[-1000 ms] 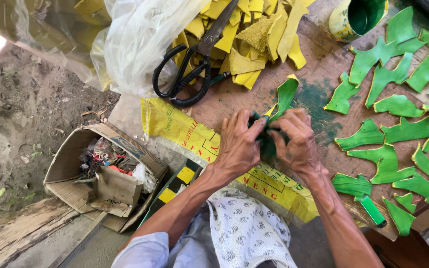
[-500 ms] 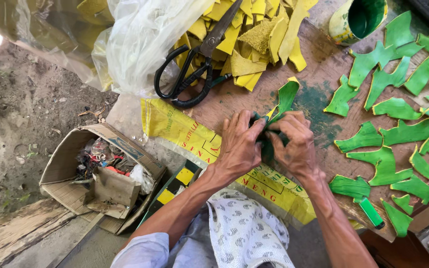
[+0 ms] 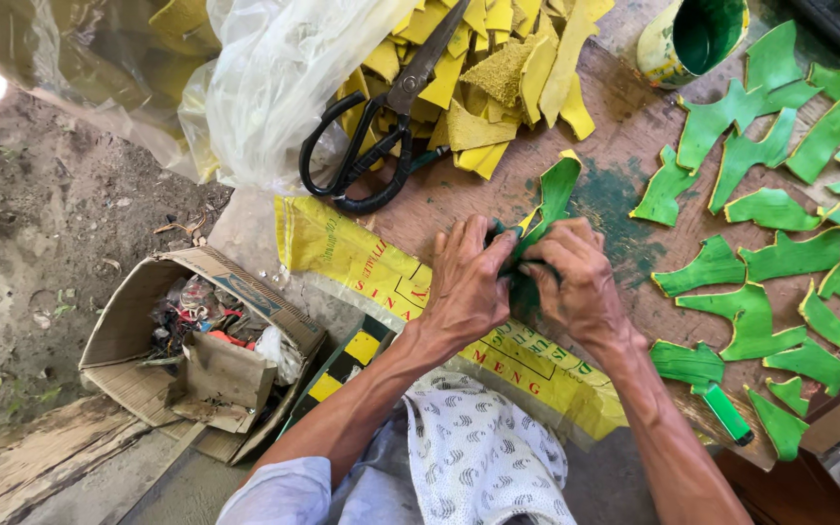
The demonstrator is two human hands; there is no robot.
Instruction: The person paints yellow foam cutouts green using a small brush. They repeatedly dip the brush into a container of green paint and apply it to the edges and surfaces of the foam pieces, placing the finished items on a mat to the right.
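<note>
Where hands point(image 3: 527, 282) meet, green strip point(image 3: 554, 194) hides.

A flat yellow woven sack with red print point(image 3: 410, 292) lies on the table edge under the wrists, a torn brown cardboard box point(image 3: 201, 355) full of scraps stands on the ground left, and a clear plastic bag point(image 3: 274, 87) slumps above.

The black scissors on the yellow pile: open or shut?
Shut. The black scissors lie with both blades together in one point, handle loops side by side, on the yellow pieces.
</note>
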